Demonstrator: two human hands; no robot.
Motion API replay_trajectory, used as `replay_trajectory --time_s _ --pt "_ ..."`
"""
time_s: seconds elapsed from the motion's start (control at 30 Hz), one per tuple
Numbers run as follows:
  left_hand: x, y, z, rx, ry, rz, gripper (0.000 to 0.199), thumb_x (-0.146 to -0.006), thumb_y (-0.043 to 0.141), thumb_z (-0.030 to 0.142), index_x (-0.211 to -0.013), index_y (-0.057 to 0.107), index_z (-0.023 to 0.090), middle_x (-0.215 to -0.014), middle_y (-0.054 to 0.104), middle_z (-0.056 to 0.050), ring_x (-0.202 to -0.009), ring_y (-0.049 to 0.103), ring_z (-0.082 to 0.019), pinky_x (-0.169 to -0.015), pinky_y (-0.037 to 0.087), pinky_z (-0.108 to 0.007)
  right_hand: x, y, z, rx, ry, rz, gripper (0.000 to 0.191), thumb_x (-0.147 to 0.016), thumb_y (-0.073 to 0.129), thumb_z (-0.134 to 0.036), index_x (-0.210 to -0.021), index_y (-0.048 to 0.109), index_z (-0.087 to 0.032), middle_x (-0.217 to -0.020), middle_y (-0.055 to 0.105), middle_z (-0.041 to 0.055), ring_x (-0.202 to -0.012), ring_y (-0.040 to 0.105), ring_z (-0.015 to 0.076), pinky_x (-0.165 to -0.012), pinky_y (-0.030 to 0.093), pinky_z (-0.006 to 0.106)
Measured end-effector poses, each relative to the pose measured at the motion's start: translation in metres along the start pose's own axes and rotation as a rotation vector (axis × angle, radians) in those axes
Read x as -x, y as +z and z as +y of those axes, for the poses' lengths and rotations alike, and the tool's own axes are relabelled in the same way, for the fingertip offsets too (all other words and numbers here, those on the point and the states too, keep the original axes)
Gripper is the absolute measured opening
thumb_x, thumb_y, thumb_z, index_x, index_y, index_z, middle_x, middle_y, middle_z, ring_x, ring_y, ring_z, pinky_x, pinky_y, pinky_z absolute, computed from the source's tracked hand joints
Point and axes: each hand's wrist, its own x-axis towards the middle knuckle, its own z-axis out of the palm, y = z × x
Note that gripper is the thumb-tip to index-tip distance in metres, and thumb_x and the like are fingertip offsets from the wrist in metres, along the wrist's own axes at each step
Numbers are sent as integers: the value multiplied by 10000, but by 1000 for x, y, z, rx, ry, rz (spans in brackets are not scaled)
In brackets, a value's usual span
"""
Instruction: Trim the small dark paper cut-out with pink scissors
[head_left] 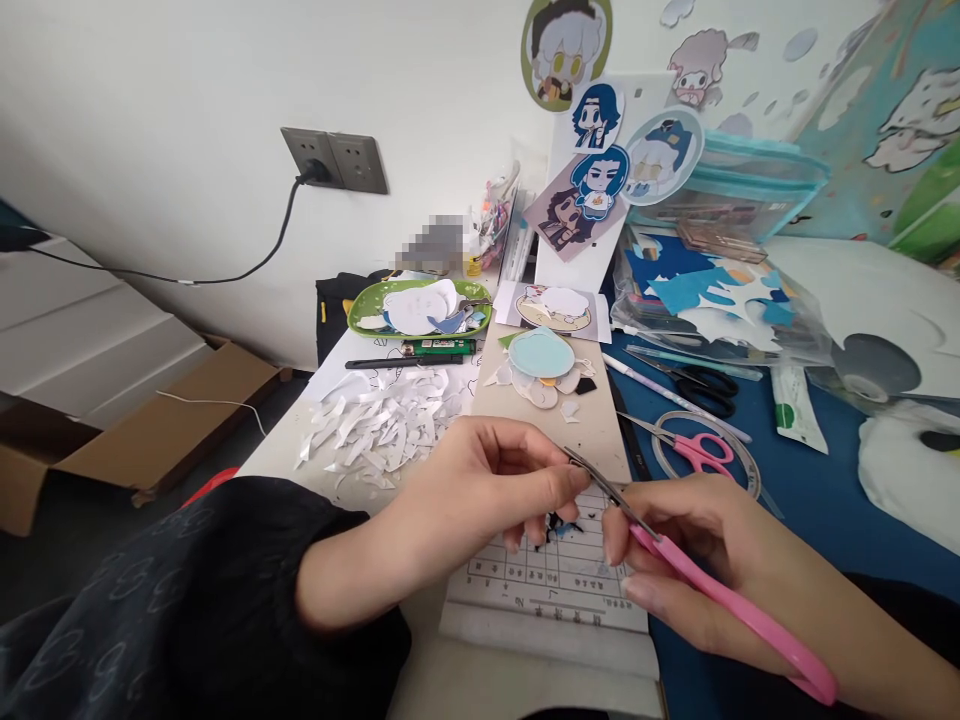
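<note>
My right hand is closed round the pink handle of a pair of scissors, seen edge-on. Their metal blades reach up and left to the fingertips of my left hand. That hand is pinched on a small paper piece with a dark edge, mostly hidden by the thumb and the blades. Below the fingers, dark and blue paper clippings lie on an open printed booklet.
White paper strips are heaped at left. Behind them stands a green tray of cutouts. Stacked round cutouts lie ahead. A second pink scissors, a clear ring, black scissors and a tube are at right.
</note>
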Motion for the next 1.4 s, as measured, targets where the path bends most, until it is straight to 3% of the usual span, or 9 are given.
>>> replay_trajectory --time_s 0.6,1.0,1.13,1.4 --pt "1 0 4 12 -46 0 148 -712 701 220 -602 645 138 -538 625 33 -395 480 -27 -350 377 -90 0 1 0 153 22 26 199 -689 494 -27 -743 578 -200 -642 515 -37 -546 437 114 -492 369 224" --pt "2 -1 6 -30 -73 -16 164 -713 694 231 -589 631 144 -534 607 35 -406 471 -40 -355 357 -119 1 -1 9 228 -19 67 162 -710 516 -66 -732 590 -209 -688 590 3 -563 501 141 -481 392 245" --pt "2 -1 7 -26 -85 -24 162 -721 682 212 -585 625 145 -535 610 38 -407 469 -37 -355 352 -117 4 1 15 256 -26 63 149 -725 520 -88 -725 584 -223 -669 573 -10 -544 481 137 -470 389 238" --pt "3 -2 7 -19 -122 -30 155 -715 682 208 -586 625 147 -520 600 44 -406 468 -34 -354 349 -113 1 0 2 191 32 29 160 -714 505 -63 -718 576 -206 -628 475 -30 -532 398 120 -475 338 242"
